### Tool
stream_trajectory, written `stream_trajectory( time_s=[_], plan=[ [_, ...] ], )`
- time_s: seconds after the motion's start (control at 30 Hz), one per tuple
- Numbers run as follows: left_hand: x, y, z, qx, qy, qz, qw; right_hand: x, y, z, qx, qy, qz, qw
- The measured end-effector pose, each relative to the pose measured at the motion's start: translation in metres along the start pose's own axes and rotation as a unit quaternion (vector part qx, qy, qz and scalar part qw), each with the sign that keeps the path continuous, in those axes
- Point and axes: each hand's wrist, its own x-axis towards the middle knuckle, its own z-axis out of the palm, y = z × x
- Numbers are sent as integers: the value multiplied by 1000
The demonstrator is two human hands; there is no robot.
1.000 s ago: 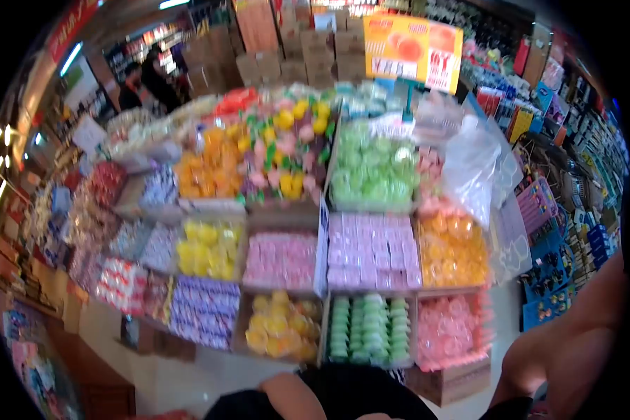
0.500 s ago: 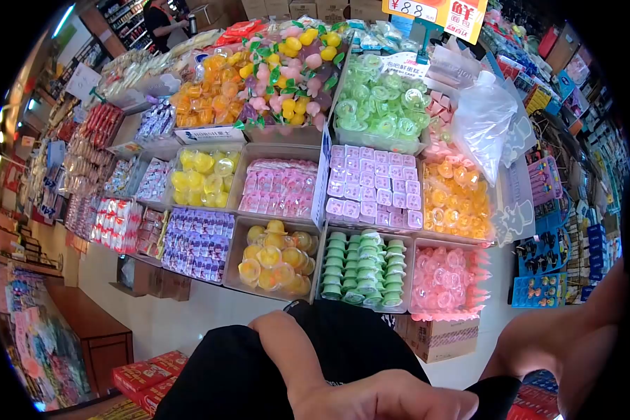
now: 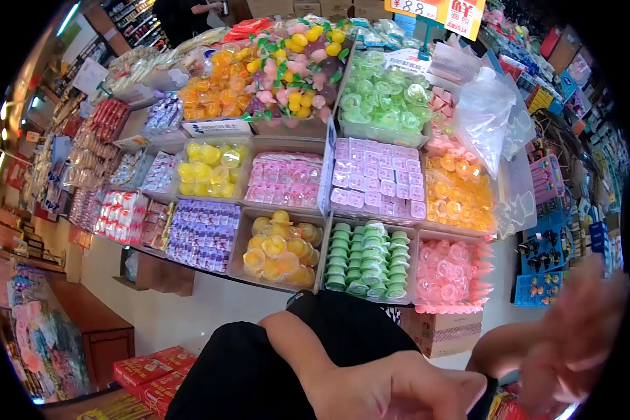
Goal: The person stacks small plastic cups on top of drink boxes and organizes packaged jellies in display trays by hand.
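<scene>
My left hand (image 3: 402, 388) is at the bottom centre, above my dark-clothed lap, with its forearm slanting in from the knee. Its fingers look curled in with the thumb along them; the frame's lower edge cuts them off, so anything inside is hidden. At the lower right is my right hand (image 3: 574, 339), smeared by motion, so its fingers cannot be made out. Neither hand touches the display. Nearest to them are the bin of pink jelly cups (image 3: 446, 271) and the green cups in stacks (image 3: 367, 260).
Bins hold purple-lidded cups (image 3: 378, 178), orange cups (image 3: 458, 185), yellow-orange cups (image 3: 276, 248) and purple packets (image 3: 201, 234). A clear plastic bag (image 3: 486, 115) hangs at the right. Red boxes (image 3: 150, 374) lie lower left; a carton (image 3: 448, 332) stands under the display. Another person (image 3: 182, 14) stands behind.
My right hand has lifted and blurred at the right edge. My left hand has shifted slightly right and up. The view has moved a little, and the person behind has shifted.
</scene>
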Motion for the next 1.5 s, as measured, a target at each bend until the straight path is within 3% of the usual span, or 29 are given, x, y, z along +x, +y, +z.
stream_trajectory(
  time_s=[0.17,0.23,0.43,0.5,0.53,0.7,0.83,0.87,0.97,1.03,1.13,1.27,1.37,1.5],
  plan=[
    [-5,-5,-2,-38,-41,-8,998,-69,-2,15,73,81,169,980],
    [-4,-8,0,-56,-66,8,996,-104,-1,25,96,62,249,962],
    [0,-4,8,-72,-43,-3,997,-203,-21,83,213,123,486,839],
    [-2,-8,1,-73,-70,-15,995,-241,-27,110,183,49,557,809],
    [-3,-10,-2,-73,-83,-21,994,-249,-30,120,183,15,539,822],
    [-5,-27,10,-75,-64,49,994,-260,-58,153,267,4,619,739],
    [-8,-26,7,-39,-36,61,997,-282,-66,160,307,1,631,713],
    [-10,-27,5,-36,-35,75,996,-283,-65,157,304,-7,634,711],
    [-19,-10,7,-56,-52,-12,997,-287,-63,154,313,-32,633,707],
    [-22,-14,12,-67,-52,13,996,-297,-61,157,333,-60,624,704],
    [-16,-46,17,-51,-41,164,984,-297,-57,160,356,-113,601,707],
    [-10,-53,21,23,8,211,977,-283,-50,157,358,-193,553,727],
    [-13,-42,27,88,25,152,984,-283,-50,153,364,-236,524,733],
    [4,-43,29,121,-40,134,983,-285,-51,150,392,-266,489,732]
  ],
)
